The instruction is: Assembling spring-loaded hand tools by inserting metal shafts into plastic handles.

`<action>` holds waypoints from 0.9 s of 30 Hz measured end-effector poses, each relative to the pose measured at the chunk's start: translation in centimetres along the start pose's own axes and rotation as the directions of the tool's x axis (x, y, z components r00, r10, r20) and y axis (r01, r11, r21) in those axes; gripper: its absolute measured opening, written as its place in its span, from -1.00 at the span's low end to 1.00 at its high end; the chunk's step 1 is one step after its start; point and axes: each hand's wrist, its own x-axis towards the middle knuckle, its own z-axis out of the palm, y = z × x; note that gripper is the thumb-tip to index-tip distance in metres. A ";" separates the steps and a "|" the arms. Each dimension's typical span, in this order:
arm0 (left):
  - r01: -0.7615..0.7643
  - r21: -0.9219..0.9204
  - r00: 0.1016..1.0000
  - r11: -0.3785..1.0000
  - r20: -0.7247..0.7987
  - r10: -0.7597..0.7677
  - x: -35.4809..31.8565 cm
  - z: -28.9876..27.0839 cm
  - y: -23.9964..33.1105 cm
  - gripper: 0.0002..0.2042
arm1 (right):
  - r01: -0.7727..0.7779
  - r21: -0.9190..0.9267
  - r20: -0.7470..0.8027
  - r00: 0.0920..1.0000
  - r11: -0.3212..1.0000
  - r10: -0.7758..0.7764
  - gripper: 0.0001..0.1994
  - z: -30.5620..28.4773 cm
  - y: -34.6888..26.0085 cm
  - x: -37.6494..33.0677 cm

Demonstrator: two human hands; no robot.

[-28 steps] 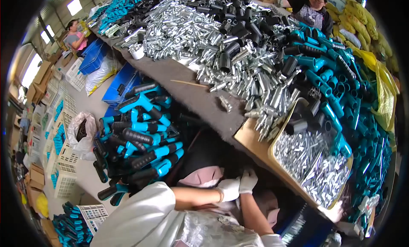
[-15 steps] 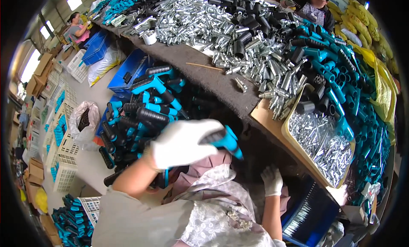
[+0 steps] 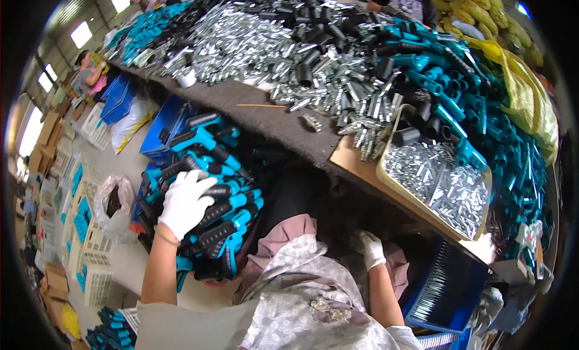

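Observation:
My left hand (image 3: 183, 206), in a white glove, reaches onto the heap of black-and-teal tool handles (image 3: 218, 229) at my left. Its fingers and thumb are closed around the black grip of one tool handle (image 3: 221, 190), whose teal end points right. My right hand (image 3: 370, 250), also gloved, is low at the right of my lap, below the table edge. Its fingers are loosely extended, and I see nothing in them. A blue crate (image 3: 170, 122) stands partly behind the heap.
The dark table (image 3: 241, 99) bears heaped silver metal fittings (image 3: 241, 42), black sleeves and teal tubes (image 3: 449, 108). A tray (image 3: 386, 169) of small metal pins sits on its right edge. Blue bins (image 3: 443, 289) are at lower right, cream crates (image 3: 98, 256) at left. Other people are beyond the table.
My left hand has moved left and down onto the heap with the tool handle. My right hand has shifted only slightly; the whole view has turned a little.

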 end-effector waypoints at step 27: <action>-0.594 -0.234 0.758 0.769 0.157 0.633 25.4 1.4 11.6 -0.65 | 0.839 -0.514 0.645 0.515 0.179 -0.564 -0.80 13.9 -25.4 -13.3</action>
